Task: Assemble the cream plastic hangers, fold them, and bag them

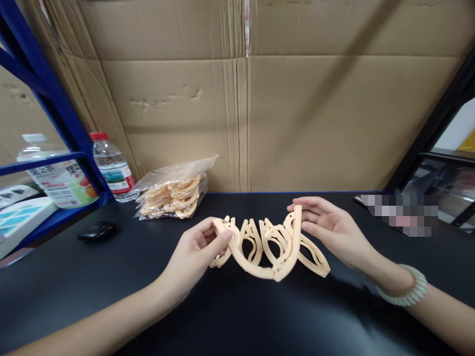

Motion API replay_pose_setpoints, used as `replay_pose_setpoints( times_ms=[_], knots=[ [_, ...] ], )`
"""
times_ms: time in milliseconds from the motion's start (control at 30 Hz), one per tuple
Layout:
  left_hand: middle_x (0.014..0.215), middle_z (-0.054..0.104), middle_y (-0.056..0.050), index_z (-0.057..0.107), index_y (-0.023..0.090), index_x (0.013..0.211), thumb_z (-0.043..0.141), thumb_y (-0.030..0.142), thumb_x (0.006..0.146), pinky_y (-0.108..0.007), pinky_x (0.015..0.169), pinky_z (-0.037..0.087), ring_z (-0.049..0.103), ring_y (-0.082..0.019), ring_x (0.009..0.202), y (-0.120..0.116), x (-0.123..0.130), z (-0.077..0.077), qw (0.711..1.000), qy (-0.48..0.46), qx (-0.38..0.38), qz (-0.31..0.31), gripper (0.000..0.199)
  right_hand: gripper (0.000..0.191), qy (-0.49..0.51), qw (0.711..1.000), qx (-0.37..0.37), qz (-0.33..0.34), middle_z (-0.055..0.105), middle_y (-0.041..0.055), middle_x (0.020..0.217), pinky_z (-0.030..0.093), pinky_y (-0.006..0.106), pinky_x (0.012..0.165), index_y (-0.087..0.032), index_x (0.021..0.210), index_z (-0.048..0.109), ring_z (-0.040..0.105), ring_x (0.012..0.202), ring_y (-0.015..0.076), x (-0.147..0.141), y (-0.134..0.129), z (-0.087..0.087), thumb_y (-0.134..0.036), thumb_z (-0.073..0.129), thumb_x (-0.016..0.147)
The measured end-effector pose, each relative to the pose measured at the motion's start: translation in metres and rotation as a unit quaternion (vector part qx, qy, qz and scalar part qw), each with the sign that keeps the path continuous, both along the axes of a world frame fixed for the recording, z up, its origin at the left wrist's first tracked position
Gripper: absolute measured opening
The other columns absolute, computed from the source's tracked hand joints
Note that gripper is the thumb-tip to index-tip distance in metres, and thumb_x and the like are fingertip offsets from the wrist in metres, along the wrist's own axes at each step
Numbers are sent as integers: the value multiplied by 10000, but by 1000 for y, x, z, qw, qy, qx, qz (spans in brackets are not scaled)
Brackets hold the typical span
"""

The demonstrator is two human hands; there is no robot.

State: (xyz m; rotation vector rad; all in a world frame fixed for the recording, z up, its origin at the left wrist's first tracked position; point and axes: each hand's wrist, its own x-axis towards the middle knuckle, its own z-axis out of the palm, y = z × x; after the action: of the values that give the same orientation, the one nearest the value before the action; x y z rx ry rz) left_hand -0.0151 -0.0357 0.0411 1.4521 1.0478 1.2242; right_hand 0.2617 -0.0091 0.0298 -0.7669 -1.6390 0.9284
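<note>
A beige plastic folding clothes hanger (256, 269) is raised over the black table, its two arms bent up into a V shape. My left hand (200, 247) is closed, pinching the end of its left arm between thumb and fingers. Around the upper end of the right arm curl the fingers of my right hand (326, 222), in a loose grip with the thumb beside the arm. Behind it, several more beige folding hangers (315, 259) lie in a row on the table, partly hidden by the held one and my left hand.
A clear plastic bag of beige hanger pieces (172, 195) lies at the back left, near a red-capped water bottle (113, 170). A black mouse (97, 231) rests on the table (148, 267). Blue shelving (55, 104) stands left, and cardboard (178, 109) lines the back.
</note>
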Motion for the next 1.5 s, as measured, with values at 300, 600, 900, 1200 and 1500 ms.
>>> replay_pose_setpoints(
  times_ms=[300, 600, 900, 1200, 1500],
  knots=[
    [673, 519, 34, 528, 167, 717, 644, 370, 850, -205, 582, 400, 458, -95, 618, -13, 7, -1, 998, 22, 7, -57, 269, 147, 34, 991, -57, 115, 672, 15, 896, 559, 252, 709, -222, 932, 526, 686, 796, 134, -25, -26, -4, -209, 650, 854],
    [864, 632, -33, 597, 178, 856, 610, 383, 859, -288, 779, 495, 600, -186, 842, -16, 9, -2, 996, 36, 18, -79, 205, 379, -229, 943, 14, 240, 541, 49, 1362, 318, 439, 1112, -312, 1334, 535, 442, 1304, 206, -27, -44, 12, -275, 499, 958],
    [973, 643, -48, 636, 216, 994, 621, 283, 851, -318, 825, 511, 598, -193, 848, -23, 11, -2, 990, 76, 56, -108, 159, 463, -162, 946, -79, 268, 437, 84, 1434, 488, 385, 959, -349, 1385, 458, 568, 1168, 195, -27, -42, 1, -274, 530, 935],
    [919, 667, -49, 634, 202, 961, 612, 311, 852, -337, 834, 522, 631, -203, 844, -24, 13, -4, 991, 77, 30, -107, 156, 539, -269, 928, 12, 256, 550, 72, 1298, 344, 438, 1084, -332, 1422, 409, 507, 1207, 195, -26, -47, 13, -210, 553, 917],
    [999, 682, -51, 636, 204, 984, 640, 307, 835, -311, 809, 529, 649, -210, 904, -19, 10, -5, 995, 43, 17, -86, 180, 448, -240, 937, -11, 252, 438, 63, 1441, 446, 385, 1011, -329, 1386, 463, 510, 1228, 200, -23, -45, 13, -300, 519, 942]
  ],
)
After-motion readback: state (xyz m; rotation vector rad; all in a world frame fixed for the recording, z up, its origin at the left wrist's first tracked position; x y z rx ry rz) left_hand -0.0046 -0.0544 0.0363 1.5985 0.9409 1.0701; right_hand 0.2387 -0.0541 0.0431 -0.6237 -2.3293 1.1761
